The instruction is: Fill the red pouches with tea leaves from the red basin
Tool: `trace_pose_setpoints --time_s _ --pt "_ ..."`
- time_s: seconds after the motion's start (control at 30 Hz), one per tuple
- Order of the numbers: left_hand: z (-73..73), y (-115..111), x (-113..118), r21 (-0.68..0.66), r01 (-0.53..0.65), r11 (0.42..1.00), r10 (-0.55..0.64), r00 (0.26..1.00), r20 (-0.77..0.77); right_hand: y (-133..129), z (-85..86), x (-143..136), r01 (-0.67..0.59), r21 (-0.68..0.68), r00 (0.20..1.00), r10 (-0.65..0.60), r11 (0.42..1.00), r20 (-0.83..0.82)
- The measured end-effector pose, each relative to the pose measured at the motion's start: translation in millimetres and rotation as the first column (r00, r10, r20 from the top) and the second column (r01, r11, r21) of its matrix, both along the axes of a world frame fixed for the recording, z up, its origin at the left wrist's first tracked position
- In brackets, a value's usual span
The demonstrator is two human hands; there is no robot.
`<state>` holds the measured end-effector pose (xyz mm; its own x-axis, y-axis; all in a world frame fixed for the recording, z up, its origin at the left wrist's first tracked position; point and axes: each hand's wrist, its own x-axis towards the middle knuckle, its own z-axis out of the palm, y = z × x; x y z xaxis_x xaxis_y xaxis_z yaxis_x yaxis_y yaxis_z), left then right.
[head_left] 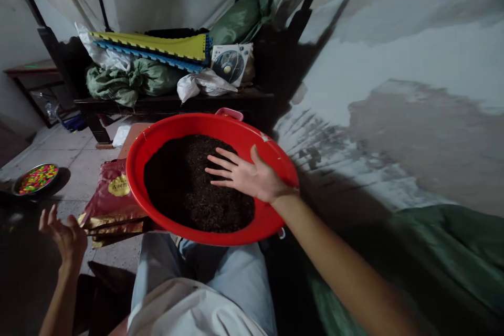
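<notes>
The dark loose material (220, 212) is lying in the red basin (275, 223), spreading from its left edge across the middle and stopping short of its right edge. The basin is showing as an oval, its long axis running left to right before the person's lap (240, 268). The right hand (250, 176) is the nearer one: it is reaching in over the right edge, palm seeming to face up, fingers pointing left along that long axis, thumb pointing towards the far edge. Its grip is standing apart, fingers spread, holding nothing; the material is lying below and to the left of it, and whether the fingertips are touching it, I cannot tell. The left hand (65, 236) is hanging well outside the basin's left edge, fingers loosely bent, its grip also apart and holding nothing. Between that hand and the basin, a maroon package (104, 199) is lying just beside the left edge; farther left, a metal bowl (56, 177) is holding bright coloured pieces (38, 178)
</notes>
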<state>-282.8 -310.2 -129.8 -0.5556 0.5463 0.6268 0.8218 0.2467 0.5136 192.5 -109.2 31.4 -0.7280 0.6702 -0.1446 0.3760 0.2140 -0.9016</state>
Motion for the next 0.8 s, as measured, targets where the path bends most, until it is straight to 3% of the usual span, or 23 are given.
trace_pose_setpoints --time_s 0.1,0.23,0.33,0.43,0.53,0.6,0.7,0.8 --pt "30.0 33.5 49.8 0.123 0.178 0.976 -0.164 0.979 -0.121 -6.5 0.0 1.1 -0.016 0.051 1.000 0.017 0.999 -0.009" --pt "50.0 65.5 103.5 0.092 0.394 0.914 -0.370 0.906 -0.204 -6.5 -2.5 4.8 -0.076 0.113 0.994 0.066 0.991 0.088" --pt "67.2 81.2 132.0 0.009 0.525 0.851 -0.508 0.828 -0.239 4.1 -8.2 8.1 -0.123 0.139 0.991 0.113 0.983 0.075" --pt "86.1 92.1 144.6 -0.188 0.622 0.760 -0.649 0.734 -0.198 19.1 -16.7 8.1 -0.136 0.275 0.919 0.017 0.952 0.394" --pt "104.4 101.7 147.1 -0.286 0.597 0.749 -0.661 0.700 -0.269 34.3 -23.9 0.2 -0.244 0.260 0.643 -0.045 0.934 0.765" --pt "117.2 108.5 151.4 -0.371 0.541 0.755 -0.655 0.654 -0.378 45.5 -26.6 -9.2 -0.312 0.182 0.529 0.011 0.932 0.849" --pt "138.0 119.4 170.9 -0.538 0.530 0.656 -0.754 0.505 -0.421 65.0 -29.0 -25.7 -0.389 0.180 0.554 0.073 0.904 0.830" --pt "157.5 129.4 202.0 -0.617 0.535 0.576 -0.816 0.413 -0.404 83.3 -34.0 -40.0 -0.413 0.218 0.608 0.089 0.884 0.789"
